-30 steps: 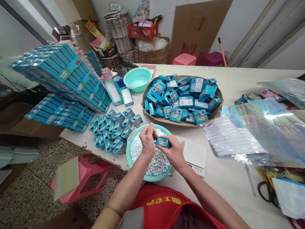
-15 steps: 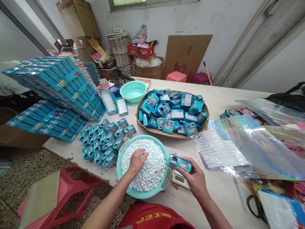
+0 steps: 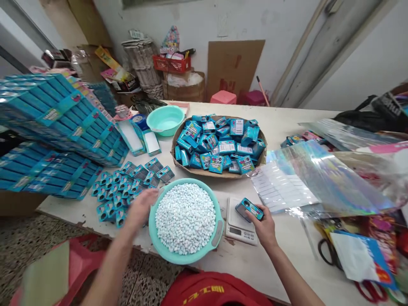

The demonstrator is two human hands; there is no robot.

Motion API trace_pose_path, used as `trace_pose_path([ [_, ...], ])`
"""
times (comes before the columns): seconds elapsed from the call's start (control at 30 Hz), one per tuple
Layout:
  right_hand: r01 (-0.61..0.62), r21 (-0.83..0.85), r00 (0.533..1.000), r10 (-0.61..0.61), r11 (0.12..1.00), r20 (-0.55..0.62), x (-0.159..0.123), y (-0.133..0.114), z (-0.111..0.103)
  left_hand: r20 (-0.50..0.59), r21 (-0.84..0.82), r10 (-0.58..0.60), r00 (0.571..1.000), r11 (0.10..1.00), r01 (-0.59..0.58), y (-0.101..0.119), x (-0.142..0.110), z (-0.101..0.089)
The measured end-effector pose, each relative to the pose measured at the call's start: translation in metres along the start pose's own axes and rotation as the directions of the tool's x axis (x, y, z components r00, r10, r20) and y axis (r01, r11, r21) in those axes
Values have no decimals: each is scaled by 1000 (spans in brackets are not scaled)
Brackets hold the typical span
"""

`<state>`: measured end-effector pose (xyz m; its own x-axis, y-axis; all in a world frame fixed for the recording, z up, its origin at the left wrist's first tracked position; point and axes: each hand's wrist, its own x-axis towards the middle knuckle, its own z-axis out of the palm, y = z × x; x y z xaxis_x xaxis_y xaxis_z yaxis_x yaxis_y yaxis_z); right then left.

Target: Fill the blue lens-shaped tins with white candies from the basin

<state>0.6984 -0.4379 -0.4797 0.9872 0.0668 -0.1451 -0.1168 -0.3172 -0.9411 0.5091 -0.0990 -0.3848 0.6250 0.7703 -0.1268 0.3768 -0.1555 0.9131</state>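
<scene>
A small blue box (image 3: pixel 249 209) is held in the right hand (image 3: pixel 266 225), its end gripped between the fingers, just over the plate of the white scale (image 3: pixel 239 233); whether the plate is touched cannot be told. The left hand (image 3: pixel 142 208) is blurred, set at the left rim of the pale green bowl (image 3: pixel 184 259) and in front of the grouped boxes (image 3: pixel 117 191); whether its fingers are open or closed cannot be told.

The step in hand is judged to be the setting of the held box on the scale. By that judgement, a level lowering and a clean release are called for, with the round hole kept uppermost so that nothing is spilled.

The scale is bordered closely on the left by the bowl, heaped with white pellets (image 3: pixel 186 216), and on the right, a little farther back, by clear plastic sheets (image 3: pixel 318 182). Behind, room is limited by the cardboard tray (image 3: pixel 204 173) of boxes. The freest approach is left at the right front, over bare tabletop (image 3: pixel 287 250). On the left side, the grouped boxes are placed near the tabletop's front edge, where a sweep of the forearm could easily be caught.
</scene>
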Motion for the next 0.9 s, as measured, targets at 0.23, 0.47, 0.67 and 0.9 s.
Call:
trace_pose_path([
  [0.23,24,-55,1000,-24,998,13,-1,21,4,292,604,188,938,724,-333,-24,-18,125],
  [0.47,24,46,1000,-23,999,-19,-17,36,-9,340,791,173,924,479,-381,-24,-15,127],
  [0.67,-131,0,970,128,991,-207,-33,46,-35,256,689,182,949,655,-311,-34,-5,123],
  [0.9,-157,-38,942,138,987,-306,-37,63,-54,11,-157,-25,1000,987,27,-28,7,112],
])
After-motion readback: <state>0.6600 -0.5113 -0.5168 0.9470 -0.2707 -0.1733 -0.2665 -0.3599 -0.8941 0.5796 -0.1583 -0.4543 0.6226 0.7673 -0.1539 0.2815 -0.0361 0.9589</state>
